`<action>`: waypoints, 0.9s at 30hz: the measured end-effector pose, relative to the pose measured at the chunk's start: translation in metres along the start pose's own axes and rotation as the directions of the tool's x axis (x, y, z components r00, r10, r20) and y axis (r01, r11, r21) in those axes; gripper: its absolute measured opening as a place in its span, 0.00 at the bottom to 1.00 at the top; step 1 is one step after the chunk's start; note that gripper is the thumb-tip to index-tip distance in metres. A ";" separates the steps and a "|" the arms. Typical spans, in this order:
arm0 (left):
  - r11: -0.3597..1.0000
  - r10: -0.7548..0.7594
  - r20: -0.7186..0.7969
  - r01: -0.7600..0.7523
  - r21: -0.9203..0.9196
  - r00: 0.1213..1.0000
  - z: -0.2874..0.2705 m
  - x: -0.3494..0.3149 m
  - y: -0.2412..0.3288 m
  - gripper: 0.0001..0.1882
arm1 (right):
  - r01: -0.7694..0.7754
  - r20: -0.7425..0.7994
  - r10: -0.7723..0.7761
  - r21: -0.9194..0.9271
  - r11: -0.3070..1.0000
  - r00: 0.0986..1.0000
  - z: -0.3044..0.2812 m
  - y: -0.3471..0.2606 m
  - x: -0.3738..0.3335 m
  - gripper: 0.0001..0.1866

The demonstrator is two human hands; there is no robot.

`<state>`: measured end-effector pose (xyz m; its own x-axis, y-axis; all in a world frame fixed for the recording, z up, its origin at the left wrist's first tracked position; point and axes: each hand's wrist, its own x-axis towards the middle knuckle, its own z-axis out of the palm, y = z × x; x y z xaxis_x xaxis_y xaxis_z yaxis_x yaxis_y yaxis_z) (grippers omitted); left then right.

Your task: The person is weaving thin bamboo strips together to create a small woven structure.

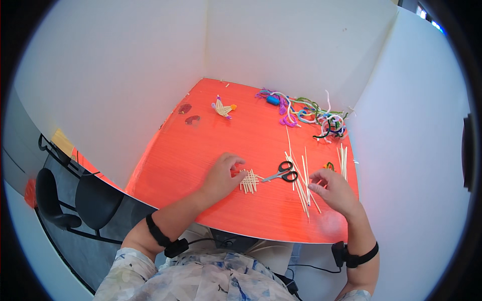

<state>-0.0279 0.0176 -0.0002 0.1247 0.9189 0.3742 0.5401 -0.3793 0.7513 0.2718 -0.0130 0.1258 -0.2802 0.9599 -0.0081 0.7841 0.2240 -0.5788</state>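
Observation:
On the red table, a small woven grid of pale thin sticks (249, 181) lies flat beside my left hand (224, 172). The left thumb reaches the grid's upper left edge, the index finger is apart from it, and nothing shows between them. Black-handled scissors (284, 173) rest just right of the grid, their blades pointing toward it. Several loose long sticks (299, 188) lie beyond the scissors, next to my right hand (332, 189). Its fingers are loosely bent, with thumb and index apart at the sticks' right side; I see no stick gripped.
A tangle of coloured yarn (321, 113) with a blue roll (272, 100) lies at the far right. More sticks (342, 161) sit at the right edge. A star-shaped stick piece (223, 107) with coloured tips is at the far left. White panels (296, 40) enclose the table.

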 end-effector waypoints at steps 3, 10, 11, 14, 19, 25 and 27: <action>0.996 -0.037 -0.029 0.034 -0.083 0.999 -0.001 0.002 -0.010 0.13 | -0.005 0.014 0.006 -0.079 0.997 1.000 -0.008 -0.006 0.018 0.15; 0.943 -0.206 -0.072 0.178 -0.281 0.976 -0.003 0.007 -0.017 0.11 | 0.006 0.041 0.000 -0.151 0.988 0.999 -0.019 -0.010 0.068 0.15; 0.950 -0.188 -0.084 0.160 -0.269 0.978 -0.004 0.006 -0.016 0.10 | 0.012 0.046 -0.005 -0.150 0.989 0.999 -0.017 -0.007 0.077 0.15; 0.947 -0.205 -0.044 0.187 -0.261 0.978 0.000 0.006 -0.013 0.10 | 0.071 0.028 -0.067 -0.231 0.970 0.997 -0.015 0.012 0.106 0.15; 0.952 -0.206 -0.060 0.186 -0.244 0.977 -0.002 0.008 -0.008 0.09 | 0.211 -0.033 -0.234 -0.321 0.923 0.972 -0.002 0.027 0.158 0.16; 0.964 -0.191 -0.042 0.180 -0.198 0.981 -0.005 0.009 -0.006 0.08 | 0.221 -0.020 -0.250 -0.399 0.890 0.968 0.016 0.042 0.207 0.21; 0.963 -0.205 -0.028 0.197 -0.187 0.978 -0.005 0.009 -0.006 0.08 | 0.224 -0.018 -0.255 -0.424 0.877 0.967 0.022 0.047 0.222 0.22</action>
<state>-0.0341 0.0279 0.0016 -0.0120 0.9738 0.2269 0.3891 -0.2045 0.8982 0.2340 0.2071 0.0793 -0.4609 0.8739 0.1545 0.8604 0.4827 -0.1635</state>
